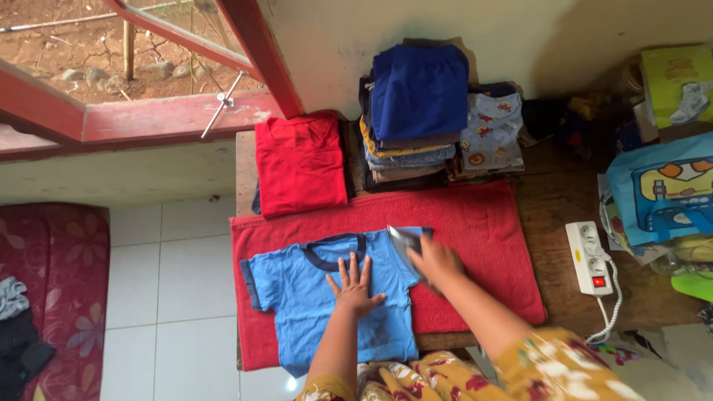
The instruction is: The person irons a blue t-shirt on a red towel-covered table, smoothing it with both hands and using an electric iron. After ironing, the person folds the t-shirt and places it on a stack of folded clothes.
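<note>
A small light-blue T-shirt (pixel 301 293) with a dark-blue collar lies flat on a red towel (pixel 490 230) spread over a wooden table. My left hand (pixel 355 286) presses flat on the shirt's chest, fingers spread. My right hand (pixel 438 261) grips the handle of a clothes iron (pixel 405 241), which rests on the shirt's right sleeve.
A folded red shirt (pixel 299 162) and a tall stack of folded clothes (pixel 416 111) sit at the table's far side. A white power strip (pixel 590 258) lies on the bare wood (pixel 557 200) at right, beside a blue bag (pixel 661 193). An open red window frame (pixel 156 115) is at upper left, white floor tiles (pixel 171 297) below.
</note>
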